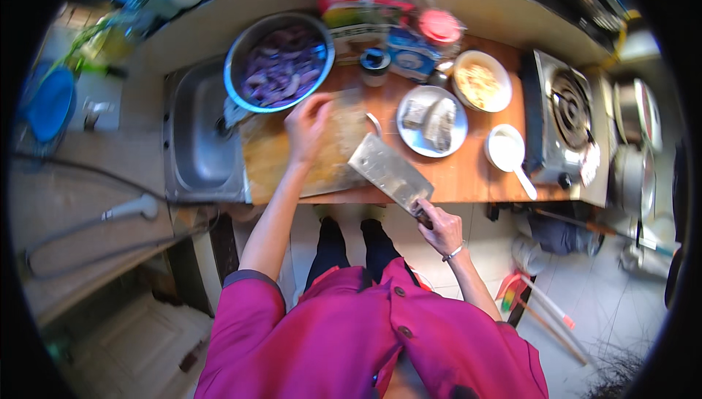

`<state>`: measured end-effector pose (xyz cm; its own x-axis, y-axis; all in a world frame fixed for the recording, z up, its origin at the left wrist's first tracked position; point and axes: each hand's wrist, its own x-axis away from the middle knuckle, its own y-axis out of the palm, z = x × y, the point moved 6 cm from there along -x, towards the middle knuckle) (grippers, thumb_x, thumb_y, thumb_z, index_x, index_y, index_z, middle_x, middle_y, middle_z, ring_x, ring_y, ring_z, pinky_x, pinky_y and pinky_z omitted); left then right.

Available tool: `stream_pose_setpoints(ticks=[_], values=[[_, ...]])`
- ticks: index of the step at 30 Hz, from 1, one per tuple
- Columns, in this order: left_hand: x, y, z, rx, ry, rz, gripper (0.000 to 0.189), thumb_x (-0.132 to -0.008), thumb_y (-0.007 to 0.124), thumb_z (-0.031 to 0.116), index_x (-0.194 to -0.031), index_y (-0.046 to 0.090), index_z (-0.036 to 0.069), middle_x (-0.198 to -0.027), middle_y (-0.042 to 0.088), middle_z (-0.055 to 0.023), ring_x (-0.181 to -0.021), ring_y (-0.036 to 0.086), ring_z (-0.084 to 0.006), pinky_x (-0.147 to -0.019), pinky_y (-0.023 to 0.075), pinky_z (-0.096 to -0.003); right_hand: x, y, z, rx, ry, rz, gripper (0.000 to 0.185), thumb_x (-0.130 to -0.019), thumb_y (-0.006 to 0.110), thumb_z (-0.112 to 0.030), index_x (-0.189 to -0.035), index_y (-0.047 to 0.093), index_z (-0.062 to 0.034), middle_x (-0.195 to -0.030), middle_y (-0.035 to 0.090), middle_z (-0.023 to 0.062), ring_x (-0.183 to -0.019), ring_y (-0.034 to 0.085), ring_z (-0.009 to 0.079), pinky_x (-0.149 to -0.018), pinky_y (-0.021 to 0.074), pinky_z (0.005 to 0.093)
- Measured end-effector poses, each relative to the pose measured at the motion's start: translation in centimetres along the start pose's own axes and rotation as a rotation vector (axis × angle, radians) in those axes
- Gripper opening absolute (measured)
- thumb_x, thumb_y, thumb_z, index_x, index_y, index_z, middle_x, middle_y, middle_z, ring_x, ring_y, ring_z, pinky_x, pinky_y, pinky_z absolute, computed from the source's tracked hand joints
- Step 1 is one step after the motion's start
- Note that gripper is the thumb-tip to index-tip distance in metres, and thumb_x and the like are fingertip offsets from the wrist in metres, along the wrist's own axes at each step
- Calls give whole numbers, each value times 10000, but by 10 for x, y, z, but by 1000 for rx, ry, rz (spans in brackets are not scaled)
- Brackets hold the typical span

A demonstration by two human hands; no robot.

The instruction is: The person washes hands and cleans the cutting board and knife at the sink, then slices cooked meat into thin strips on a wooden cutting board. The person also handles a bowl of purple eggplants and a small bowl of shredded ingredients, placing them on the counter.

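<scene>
My right hand (443, 230) is closed around the handle of a broad metal cleaver (392, 171). The blade points up and left, its far end over the right side of the wooden cutting board (269, 149). Above that board is my left hand (308, 130), slightly blurred, with bent fingers, the thumb apart and nothing visible in it. Just beyond it stands a large metal basin (232, 89) full of purplish cut pieces (282, 70), which I cannot name for certain. A white plate (408, 135) right of the board bears two grey-skinned pieces, apparently fish (440, 119).
Left of the board is a steel sink (200, 152). On the counter's right are a bowl of pale yellowish pieces (478, 82), a white handled cup (504, 149) and a coil stove (570, 103). A red-lidded jar (439, 26) and packets (411, 56) stand at the back.
</scene>
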<state>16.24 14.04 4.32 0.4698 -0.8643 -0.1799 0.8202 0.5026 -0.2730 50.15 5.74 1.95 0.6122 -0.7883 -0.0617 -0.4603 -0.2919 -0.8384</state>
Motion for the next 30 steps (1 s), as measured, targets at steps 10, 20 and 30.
stream_pose_setpoints(ticks=[10, 20, 30], values=[[153, -158, -142, -1233, -231, 100, 627, -944, 479, 324, -1471, 240, 85, -1498, 270, -157, -1369, 283, -311, -1115, 172, -530, -81, 20, -47, -113, -206, 48, 631, -635, 740, -84, -1237, 562, -152, -726, 643, 93, -615, 630, 255, -548, 504, 352], [242, -220, -126, -666, -670, 399, 681, -816, 710, 284, -1346, 381, 11, -1187, 539, -195, -1109, 525, -308, -936, 425, -384, -53, 7, -40, -17, -93, 44, 617, -670, 743, -111, -1254, 550, -156, -831, 673, 120, -683, 659, 271, -604, 527, 351], [317, -228, -196, 736, -1072, 206, 554, -828, 681, 263, -1293, 471, 47, -1228, 569, -96, -1128, 557, -245, -937, 461, -392, -104, 61, -36, 99, 62, 4, 663, -745, 733, -243, -1337, 445, -158, -897, 669, 127, -740, 654, 287, -605, 512, 395]])
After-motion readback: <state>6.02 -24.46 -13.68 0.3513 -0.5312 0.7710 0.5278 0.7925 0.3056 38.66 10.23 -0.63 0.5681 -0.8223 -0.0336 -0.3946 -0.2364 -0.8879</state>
